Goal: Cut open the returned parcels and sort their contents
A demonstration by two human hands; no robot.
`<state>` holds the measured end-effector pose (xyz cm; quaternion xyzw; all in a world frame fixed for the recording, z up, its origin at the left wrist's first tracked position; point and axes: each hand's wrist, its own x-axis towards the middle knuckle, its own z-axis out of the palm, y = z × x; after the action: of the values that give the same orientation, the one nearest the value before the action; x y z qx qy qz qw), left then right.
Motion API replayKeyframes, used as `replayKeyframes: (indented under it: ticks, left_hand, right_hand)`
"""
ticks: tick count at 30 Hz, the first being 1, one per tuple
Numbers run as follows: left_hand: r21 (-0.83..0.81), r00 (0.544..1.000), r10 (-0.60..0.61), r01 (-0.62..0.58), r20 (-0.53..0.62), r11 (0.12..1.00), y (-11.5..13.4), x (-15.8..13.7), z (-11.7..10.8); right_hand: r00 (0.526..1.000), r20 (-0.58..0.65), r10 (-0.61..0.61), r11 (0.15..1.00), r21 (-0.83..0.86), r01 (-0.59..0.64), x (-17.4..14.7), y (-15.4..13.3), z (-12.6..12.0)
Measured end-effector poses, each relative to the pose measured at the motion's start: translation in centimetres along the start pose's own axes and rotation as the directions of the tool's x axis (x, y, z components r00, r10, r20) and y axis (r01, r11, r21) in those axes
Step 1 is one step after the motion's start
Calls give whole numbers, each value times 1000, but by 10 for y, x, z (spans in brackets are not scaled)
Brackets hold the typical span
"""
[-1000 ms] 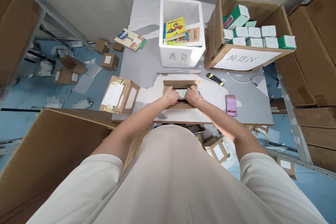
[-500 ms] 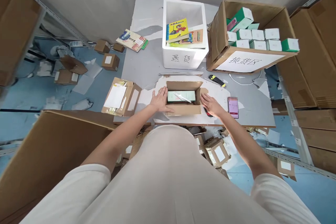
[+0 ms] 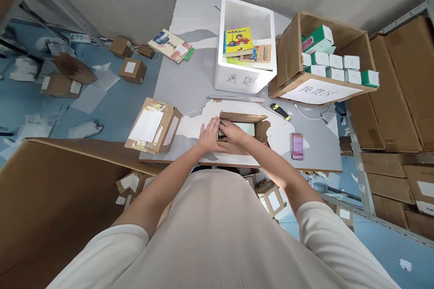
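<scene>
A small cardboard box (image 3: pixel 261 130) with its top open stands near the front edge of the table. Inside lies a pale green box (image 3: pixel 249 128), partly covered by my right hand. My left hand (image 3: pixel 209 137) rests against the box's left end, fingers stretched out and the thumb along the front side. Across the opening reaches my right hand (image 3: pixel 233 132), its fingers extended at the left end, close to my left fingers. The white slip-like item seen earlier on the green box is hidden.
A taped, labelled carton (image 3: pixel 166 131) sits to the left. Behind stand a white foam bin (image 3: pixel 242 79) with books and a large carton (image 3: pixel 288 61) of green-white boxes. A yellow-black box cutter (image 3: pixel 280 111) and a phone (image 3: pixel 297 146) lie right. More books (image 3: pixel 169 46) lie back left.
My right hand has moved left from the box's right end, over the opening to its left end. My left hand stays at the left end. The camera view has turned slightly.
</scene>
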<state>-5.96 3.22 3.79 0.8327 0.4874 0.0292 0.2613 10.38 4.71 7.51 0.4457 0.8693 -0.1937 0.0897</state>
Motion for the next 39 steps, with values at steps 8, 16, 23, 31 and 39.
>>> replayKeyframes:
  ticks: [8,16,23,31,39]
  left_hand:
    - [-63,1000,1,-2,-7,998,-4,-1,3]
    - [-67,1000,10,-11,-9,998,-5,0,3]
    - [-75,1000,8,-8,-3,997,-5,-1,0]
    - [-71,998,-61,61,1,996,3,2,-5]
    - [-40,993,-114,114,7,993,-1,45,-28]
  right_hand:
    - [997,-52,50,997,-49,-52,0,21,12]
    - [947,-315,68,996,81,-45,-56,41,-9]
    - [993,-100,55,998,36,-52,-24,17,-15]
    - [917,-362,166,967,240,-80,-45,36,-31]
    - [449,-848,282,957,280,-73,-110,45,-96]
